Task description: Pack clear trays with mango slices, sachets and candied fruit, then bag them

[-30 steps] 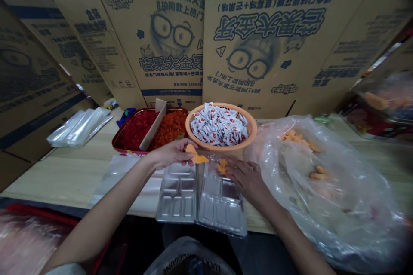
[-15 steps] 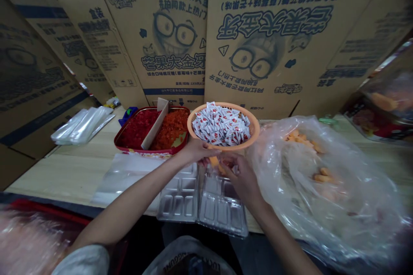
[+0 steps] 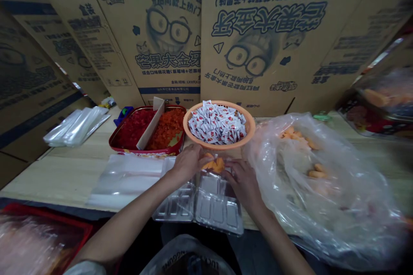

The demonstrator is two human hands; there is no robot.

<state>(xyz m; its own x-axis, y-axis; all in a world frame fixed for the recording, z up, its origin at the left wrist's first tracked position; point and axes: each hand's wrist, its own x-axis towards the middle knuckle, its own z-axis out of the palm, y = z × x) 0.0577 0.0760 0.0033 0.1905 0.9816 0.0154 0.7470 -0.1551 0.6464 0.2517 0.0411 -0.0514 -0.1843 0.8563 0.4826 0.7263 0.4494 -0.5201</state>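
head view: my half-curled left hand (image 3: 189,163) and right hand (image 3: 243,182) flank soft orange pieces (image 3: 214,164) atop a clear plastic tray (image 3: 219,208), hold unclear; more sit in a clear plastic bag (image 3: 322,189).

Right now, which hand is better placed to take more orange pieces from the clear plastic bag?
Probably the right. The right hand is next to the clear plastic bag, while the left hand is farther off, on the other side of the orange pieces on the clear tray.

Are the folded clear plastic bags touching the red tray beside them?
Apart. The head view shows bare wooden tabletop between the folded clear plastic bags and the left rim of the red tray.
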